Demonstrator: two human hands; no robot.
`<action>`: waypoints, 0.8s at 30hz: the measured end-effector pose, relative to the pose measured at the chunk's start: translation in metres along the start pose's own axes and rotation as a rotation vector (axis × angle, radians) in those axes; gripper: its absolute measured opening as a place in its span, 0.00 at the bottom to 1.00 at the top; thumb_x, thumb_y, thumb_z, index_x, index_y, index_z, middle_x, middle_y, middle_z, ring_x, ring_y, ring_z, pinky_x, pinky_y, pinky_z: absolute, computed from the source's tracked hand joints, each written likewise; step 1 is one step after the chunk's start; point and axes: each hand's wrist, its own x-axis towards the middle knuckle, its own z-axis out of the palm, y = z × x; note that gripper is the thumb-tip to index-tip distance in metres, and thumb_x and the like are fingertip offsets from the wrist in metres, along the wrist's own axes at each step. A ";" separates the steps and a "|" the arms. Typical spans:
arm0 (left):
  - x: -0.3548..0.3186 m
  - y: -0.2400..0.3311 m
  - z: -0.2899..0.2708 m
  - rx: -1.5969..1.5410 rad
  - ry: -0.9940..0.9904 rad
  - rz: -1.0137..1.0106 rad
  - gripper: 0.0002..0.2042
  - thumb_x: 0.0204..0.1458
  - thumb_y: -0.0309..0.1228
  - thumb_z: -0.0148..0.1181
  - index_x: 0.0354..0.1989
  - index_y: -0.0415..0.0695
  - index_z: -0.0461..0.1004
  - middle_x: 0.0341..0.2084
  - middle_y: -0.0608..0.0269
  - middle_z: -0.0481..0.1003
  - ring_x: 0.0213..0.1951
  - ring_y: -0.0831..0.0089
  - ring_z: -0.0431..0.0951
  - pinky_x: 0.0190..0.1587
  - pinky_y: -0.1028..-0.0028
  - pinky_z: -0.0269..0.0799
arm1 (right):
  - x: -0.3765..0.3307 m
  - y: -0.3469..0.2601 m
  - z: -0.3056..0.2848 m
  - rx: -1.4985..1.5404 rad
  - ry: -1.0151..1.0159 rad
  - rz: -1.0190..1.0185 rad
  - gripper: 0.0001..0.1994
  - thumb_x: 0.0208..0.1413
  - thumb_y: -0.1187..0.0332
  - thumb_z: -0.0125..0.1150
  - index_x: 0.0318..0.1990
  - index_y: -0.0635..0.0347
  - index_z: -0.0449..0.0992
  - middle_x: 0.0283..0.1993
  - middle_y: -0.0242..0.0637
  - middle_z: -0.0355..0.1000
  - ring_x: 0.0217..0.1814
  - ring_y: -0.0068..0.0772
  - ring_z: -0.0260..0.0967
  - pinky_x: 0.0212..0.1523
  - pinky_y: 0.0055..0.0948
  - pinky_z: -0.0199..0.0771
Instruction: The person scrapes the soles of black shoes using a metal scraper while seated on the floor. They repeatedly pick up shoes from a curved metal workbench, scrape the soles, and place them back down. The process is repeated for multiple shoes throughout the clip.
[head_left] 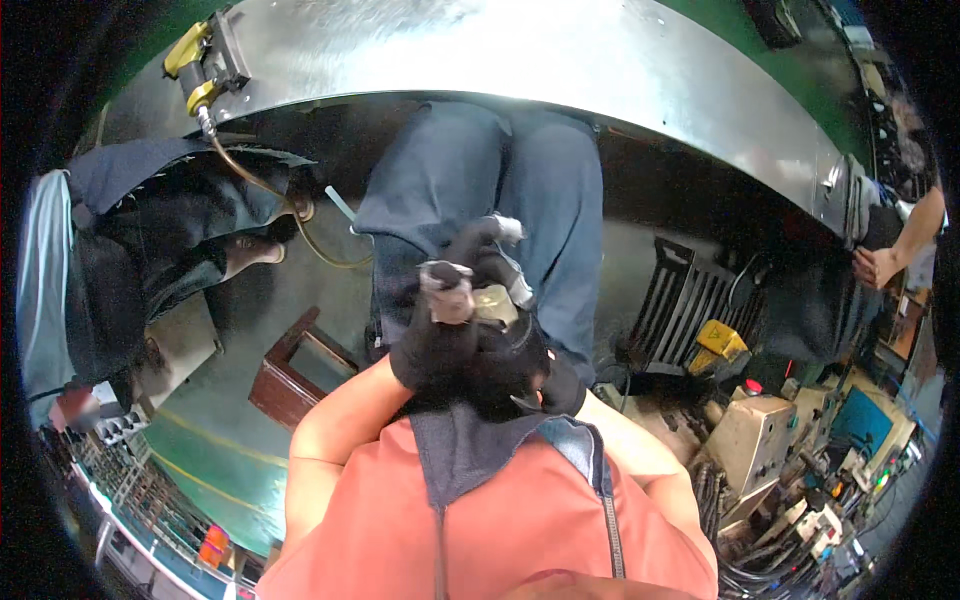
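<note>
Both my hands wear dark gloves with whitish fingertips, and they meet over my lap above my dark blue trousers (545, 180). The fingers of my left hand (430, 345) are curled in, their pale tips bunched together. My right hand (525, 345) is bent close against it, with dark fingers reaching forward. Between the hands shows a small pale yellowish piece (494, 306), blurred and partly covered by the gloves. Its kind cannot be made out. A dark cloth apron (465, 450) hangs over my reddish top just below my wrists.
A shiny steel table (420, 50) spans the front. On its left lies a yellow air tool (190, 65) with a hose (250, 178) trailing down. A wooden stool (300, 370) stands left, a dark slatted chair (675, 300) right. Beside it are a yellow box (718, 345) and machinery (752, 435). Co-workers sit on both sides.
</note>
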 end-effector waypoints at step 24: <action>0.050 -0.017 -0.055 0.050 -0.123 0.033 0.23 0.62 0.47 0.38 0.50 0.39 0.68 0.43 0.55 0.73 0.47 0.69 0.71 0.52 0.70 0.66 | 0.049 -0.113 -0.061 -0.154 0.212 0.223 0.17 0.60 0.55 0.45 0.43 0.59 0.71 0.38 0.43 0.71 0.38 0.44 0.70 0.40 0.35 0.69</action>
